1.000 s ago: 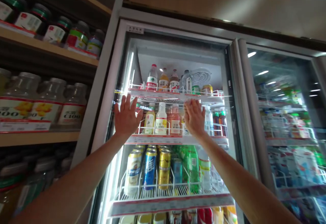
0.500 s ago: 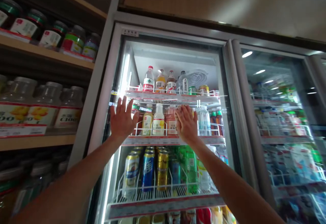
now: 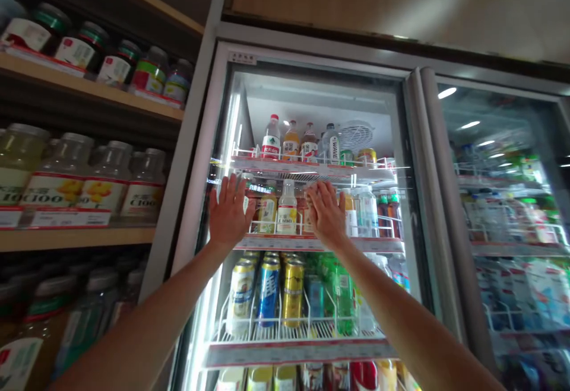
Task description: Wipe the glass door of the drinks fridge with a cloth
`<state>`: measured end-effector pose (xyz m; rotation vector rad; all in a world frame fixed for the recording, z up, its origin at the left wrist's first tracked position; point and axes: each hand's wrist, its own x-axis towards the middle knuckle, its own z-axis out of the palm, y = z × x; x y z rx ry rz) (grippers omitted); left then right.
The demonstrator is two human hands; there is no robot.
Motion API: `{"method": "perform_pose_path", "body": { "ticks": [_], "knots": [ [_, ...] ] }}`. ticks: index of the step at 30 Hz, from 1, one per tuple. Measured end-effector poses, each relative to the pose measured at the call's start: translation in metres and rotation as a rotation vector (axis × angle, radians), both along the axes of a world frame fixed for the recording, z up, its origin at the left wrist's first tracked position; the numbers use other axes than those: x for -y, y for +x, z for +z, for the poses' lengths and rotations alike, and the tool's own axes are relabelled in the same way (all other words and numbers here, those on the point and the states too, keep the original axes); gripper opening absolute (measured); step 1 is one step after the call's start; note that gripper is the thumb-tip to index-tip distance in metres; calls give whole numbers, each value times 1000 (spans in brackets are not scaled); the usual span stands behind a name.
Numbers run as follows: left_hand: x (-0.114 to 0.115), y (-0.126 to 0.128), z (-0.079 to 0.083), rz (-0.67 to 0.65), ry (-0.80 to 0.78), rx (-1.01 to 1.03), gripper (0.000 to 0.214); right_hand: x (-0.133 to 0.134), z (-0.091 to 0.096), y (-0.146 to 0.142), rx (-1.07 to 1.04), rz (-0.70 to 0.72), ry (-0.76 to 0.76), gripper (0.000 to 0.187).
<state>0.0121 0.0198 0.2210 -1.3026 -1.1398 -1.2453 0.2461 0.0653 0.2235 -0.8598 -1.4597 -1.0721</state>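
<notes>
Both my arms reach up to a drinks fridge with a glass door [image 3: 392, 272]. My left hand [image 3: 230, 213] lies flat with spread fingers on the glass near its left edge, at the height of the second shelf. My right hand [image 3: 326, 212] is flat against the glass too, a little to the right, in front of bottled drinks [image 3: 287, 208]. Neither hand holds anything. Behind the glass, a top shelf [image 3: 312, 168] carries bottles, and below my hands stands a row of cans [image 3: 267, 293].
Wooden shelves [image 3: 80, 238] on the left hold large bottles and jars. A second glass-door fridge [image 3: 512, 219] stands to the right, separated by a metal door frame [image 3: 427, 201]. A wooden panel runs above both fridges.
Both hands stay flat on the glass. My right hand has slid left, closer to my left hand, and the view has shifted slightly.
</notes>
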Motion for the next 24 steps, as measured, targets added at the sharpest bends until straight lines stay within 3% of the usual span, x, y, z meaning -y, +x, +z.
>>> {"method": "perform_pose_path", "body": {
  "ticks": [5,7,10,12,19,21,24],
  "knots": [
    [3,-4,-15,23,-26,-21,54,-4,28,10,-359,52,-2,44],
    [3,-5,-17,33,-23,-30,53,-2,20,-6,-271,65,7,45],
    [2,-5,-17,33,-11,-49,54,5,-6,-33,77,59,42,45],
    [2,-6,-18,22,-9,-48,55,6,-16,-35,209,51,47,44],
    [3,-3,-19,25,-16,-29,54,-4,13,7,-289,39,-54,45],
    [3,-2,-19,22,-22,-21,54,-3,10,-2,-263,64,-36,45],
    [3,-3,-19,11,-27,-11,54,0,-5,-12,-53,73,30,42]
  ]
}}
